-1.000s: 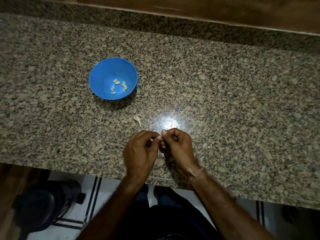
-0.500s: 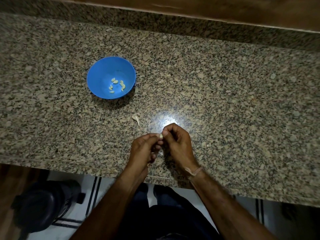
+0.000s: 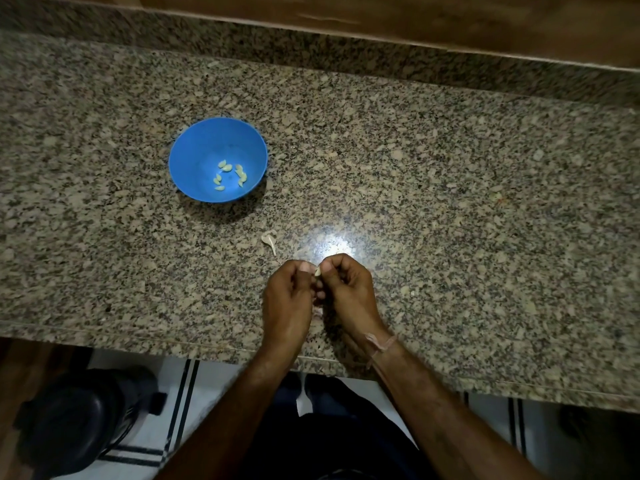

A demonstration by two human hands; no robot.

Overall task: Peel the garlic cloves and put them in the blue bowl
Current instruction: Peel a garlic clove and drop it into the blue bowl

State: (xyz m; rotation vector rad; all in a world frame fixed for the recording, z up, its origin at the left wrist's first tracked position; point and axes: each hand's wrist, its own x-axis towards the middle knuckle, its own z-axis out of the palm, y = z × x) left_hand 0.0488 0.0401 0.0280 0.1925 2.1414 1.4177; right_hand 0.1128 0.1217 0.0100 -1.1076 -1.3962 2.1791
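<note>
A blue bowl [image 3: 194, 157] stands on the granite counter, left of centre, with several peeled garlic cloves [image 3: 230, 176] lying in its bottom. Near the counter's front edge my left hand [image 3: 287, 299] and my right hand [image 3: 349, 292] meet thumb to thumb. Between their fingertips they pinch one small pale garlic clove [image 3: 317, 271], mostly hidden by the fingers. A pale piece of garlic skin [image 3: 269, 240] lies on the counter between the hands and the bowl.
The speckled granite counter [image 3: 450, 202] runs to a raised back edge with a wooden wall behind. A bright light glare [image 3: 332, 242] sits just beyond my hands. Below the front edge, a dark round object [image 3: 79, 420] stands on the tiled floor at left.
Both hands stay together on the clove, with the fingers shifting slightly as they work it. The bowl and the loose skin have not moved on the counter.
</note>
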